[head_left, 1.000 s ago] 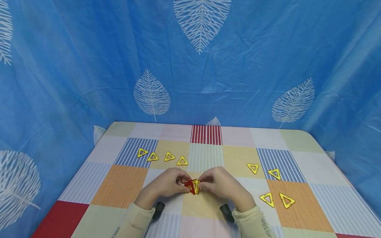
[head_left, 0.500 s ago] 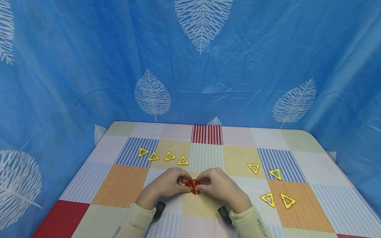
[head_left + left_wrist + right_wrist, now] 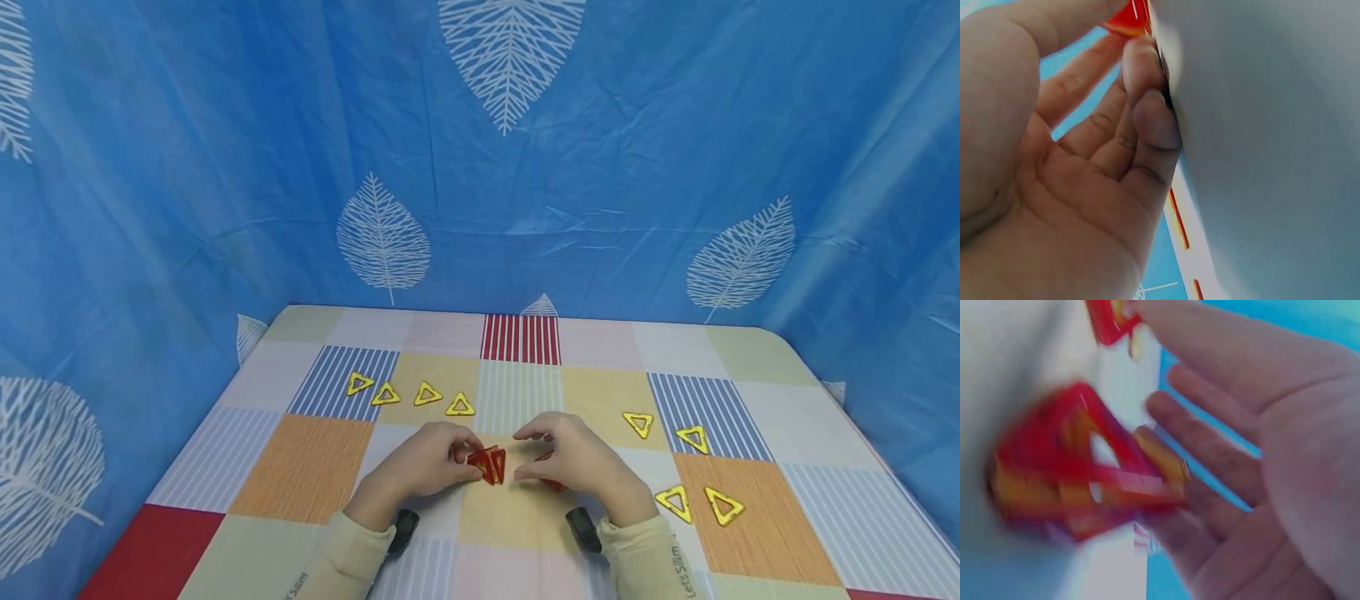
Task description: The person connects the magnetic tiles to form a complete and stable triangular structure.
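My left hand (image 3: 459, 457) pinches a small upright cluster of red triangle pieces (image 3: 488, 464) at the middle front of the table. In the left wrist view its curled fingers (image 3: 1147, 106) reach up to a red piece (image 3: 1127, 17). My right hand (image 3: 529, 457) has come off that cluster, with its thumb and fingers spread. A second red triangle piece (image 3: 552, 483) lies under its palm side. In the right wrist view this piece (image 3: 1079, 481) is blurred and lies against the relaxed fingers (image 3: 1210, 456); I cannot tell whether they hold it.
Four yellow triangles (image 3: 427, 394) lie in a row at the left back. Several more yellow triangles (image 3: 673, 502) are scattered at the right. The patchwork tablecloth (image 3: 300, 467) covers the table. A blue leaf-print curtain (image 3: 480, 167) surrounds it.
My right hand let go of the red cluster and moved right, fingers spreading. A red piece now shows beneath it. The left hand stays on the cluster.
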`<state>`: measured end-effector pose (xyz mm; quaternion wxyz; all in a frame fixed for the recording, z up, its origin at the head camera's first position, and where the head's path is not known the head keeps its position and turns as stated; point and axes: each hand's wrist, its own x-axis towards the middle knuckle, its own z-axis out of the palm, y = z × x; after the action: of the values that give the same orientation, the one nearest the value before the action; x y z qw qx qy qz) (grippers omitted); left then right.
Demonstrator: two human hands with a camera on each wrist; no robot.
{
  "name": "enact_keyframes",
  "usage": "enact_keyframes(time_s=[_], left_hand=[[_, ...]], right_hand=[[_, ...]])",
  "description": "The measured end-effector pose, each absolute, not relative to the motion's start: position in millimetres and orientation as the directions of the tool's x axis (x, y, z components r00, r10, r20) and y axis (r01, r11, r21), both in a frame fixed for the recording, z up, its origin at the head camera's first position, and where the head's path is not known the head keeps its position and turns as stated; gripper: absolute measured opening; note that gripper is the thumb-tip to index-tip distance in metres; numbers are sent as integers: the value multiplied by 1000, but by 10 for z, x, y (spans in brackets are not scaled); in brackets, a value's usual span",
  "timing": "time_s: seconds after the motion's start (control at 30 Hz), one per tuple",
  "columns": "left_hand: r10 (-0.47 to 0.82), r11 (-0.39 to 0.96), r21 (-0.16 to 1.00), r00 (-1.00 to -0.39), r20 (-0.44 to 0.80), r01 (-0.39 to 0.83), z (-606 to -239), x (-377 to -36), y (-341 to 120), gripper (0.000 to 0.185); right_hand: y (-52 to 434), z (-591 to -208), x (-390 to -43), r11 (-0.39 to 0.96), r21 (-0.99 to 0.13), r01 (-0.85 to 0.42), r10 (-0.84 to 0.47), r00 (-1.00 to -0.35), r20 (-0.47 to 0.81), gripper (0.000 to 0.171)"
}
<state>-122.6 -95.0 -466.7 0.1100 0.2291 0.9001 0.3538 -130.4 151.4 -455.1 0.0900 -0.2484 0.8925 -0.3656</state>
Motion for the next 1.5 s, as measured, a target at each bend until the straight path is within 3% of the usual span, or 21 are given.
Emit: enact_keyframes(time_s=[0.2,0.33,0.5,0.77,1.17,1.5], left_hand=[[443,666,687,-895,-51,291,-4677,-1221,-922,25],[426,673,686,-903,-54,276,-4695,-1221,-919,26],[405,687,678,-913,-59,261,-4699,-1227,-910,26],[354,754,617,-931,-89,228,-4697,-1316,-810,27],[312,794,572,-945,-94,206,-4649,-1448,-721,31],[267,685,708,-963,-25,171,-4604,-1587,-1027,54]], right_hand=[[1748,-4528,-1333,645,-701,-305,-506,-858,-92,55],[1807,-4553,-1345,635,-707,-311,-528,-843,-104,51],[1831,-4584,-1357,655,-713,-250,-470,-873,-127,46],[1862,-4638,-1371,696,-693,-190,-308,-950,-50,46],[1883,-4724,-1450,728,-646,-228,-236,-969,76,51],[1893,-4761,-1451,699,-685,-205,-209,-975,79,51]])
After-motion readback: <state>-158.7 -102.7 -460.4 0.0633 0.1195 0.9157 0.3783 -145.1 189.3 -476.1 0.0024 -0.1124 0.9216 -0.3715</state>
